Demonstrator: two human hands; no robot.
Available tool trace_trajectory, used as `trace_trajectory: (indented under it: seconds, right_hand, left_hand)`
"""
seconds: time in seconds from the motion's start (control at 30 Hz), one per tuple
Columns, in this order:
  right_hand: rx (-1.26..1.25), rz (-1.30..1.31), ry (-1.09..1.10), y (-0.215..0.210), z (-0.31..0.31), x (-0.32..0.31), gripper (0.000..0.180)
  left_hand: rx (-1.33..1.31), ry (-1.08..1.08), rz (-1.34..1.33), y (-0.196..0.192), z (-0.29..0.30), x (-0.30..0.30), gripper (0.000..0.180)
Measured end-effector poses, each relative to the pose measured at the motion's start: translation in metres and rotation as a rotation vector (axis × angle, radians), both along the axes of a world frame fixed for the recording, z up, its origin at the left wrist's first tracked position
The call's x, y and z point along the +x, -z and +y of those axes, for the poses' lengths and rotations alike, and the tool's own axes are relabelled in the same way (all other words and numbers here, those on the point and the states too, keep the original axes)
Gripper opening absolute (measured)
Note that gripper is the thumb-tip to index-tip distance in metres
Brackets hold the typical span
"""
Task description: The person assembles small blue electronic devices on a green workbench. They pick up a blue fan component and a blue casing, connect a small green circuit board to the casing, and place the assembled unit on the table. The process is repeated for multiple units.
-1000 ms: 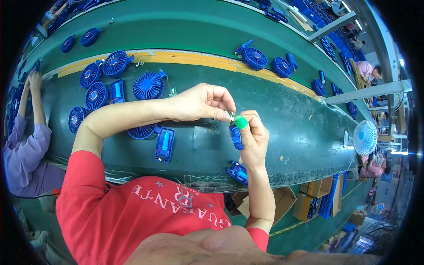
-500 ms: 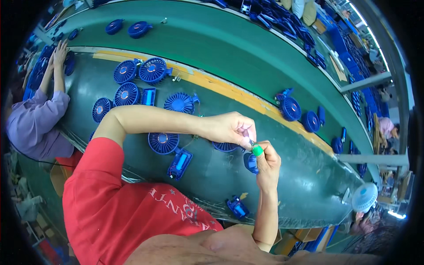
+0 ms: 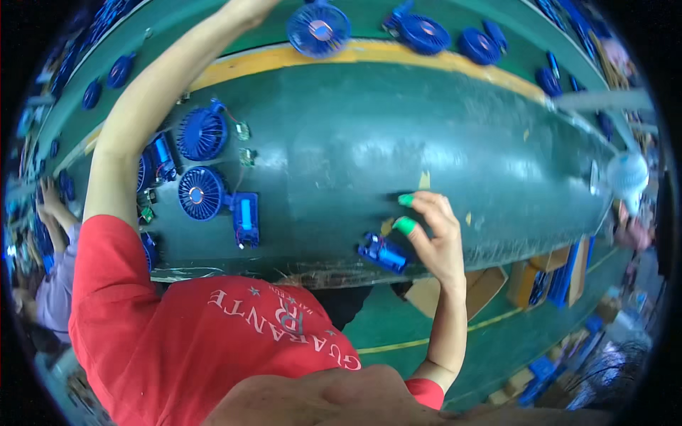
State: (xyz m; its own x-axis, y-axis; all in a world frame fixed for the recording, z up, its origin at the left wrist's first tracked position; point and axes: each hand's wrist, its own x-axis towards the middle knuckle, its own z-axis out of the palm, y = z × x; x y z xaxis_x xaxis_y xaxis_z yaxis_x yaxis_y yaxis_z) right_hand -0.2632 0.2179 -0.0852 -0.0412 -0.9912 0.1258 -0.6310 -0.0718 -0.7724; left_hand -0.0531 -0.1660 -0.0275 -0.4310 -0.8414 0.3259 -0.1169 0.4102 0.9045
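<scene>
My left arm stretches to the far side of the bench. My left hand (image 3: 250, 8) is cut off by the top edge, so its fingers are hidden. Nearest to it, a blue round fan (image 3: 319, 31) lies across the yellow strip. My right hand (image 3: 442, 238) hovers over the near part of the bench, thumb and forefinger in green finger covers, apart with nothing between them. Just left of it lies an opened blue fan handle (image 3: 383, 253) with a light-blue battery cell. Further left, a fan head (image 3: 200, 193) joins an opened handle (image 3: 246, 219) with a similar cell.
Another fan (image 3: 202, 133) with small green circuit boards (image 3: 243, 130) on wires lies at the left. Beyond the yellow strip (image 3: 455, 61), more fans (image 3: 424, 34) lie on the green belt. A white desk fan (image 3: 628, 177) stands far right; a co-worker's hand (image 3: 50, 199) is far left.
My hands have parted from the small piece they were working on together. My left hand has gone far forward; my right has dropped nearer and let go. The view has shifted right.
</scene>
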Motion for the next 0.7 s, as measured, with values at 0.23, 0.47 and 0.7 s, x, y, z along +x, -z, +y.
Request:
trace_trajectory:
  seconds: [0.23,0.47,0.7]
  right_hand:
    - [-0.248,0.391,0.166,0.066,0.047,0.061,0.061]
    - [-0.475,0.438,0.372,0.107,0.007,0.049,0.049]
    - [-0.465,-0.569,0.771,0.150,0.108,0.025,0.041]
  left_hand:
    - [-0.980,-0.212,-0.419,0.072,-0.009,-0.018,0.063]
    - [-0.835,0.489,-0.587,0.103,0.152,-0.041,0.067]
    - [-0.926,0.528,-0.685,0.152,0.197,-0.015,0.047]
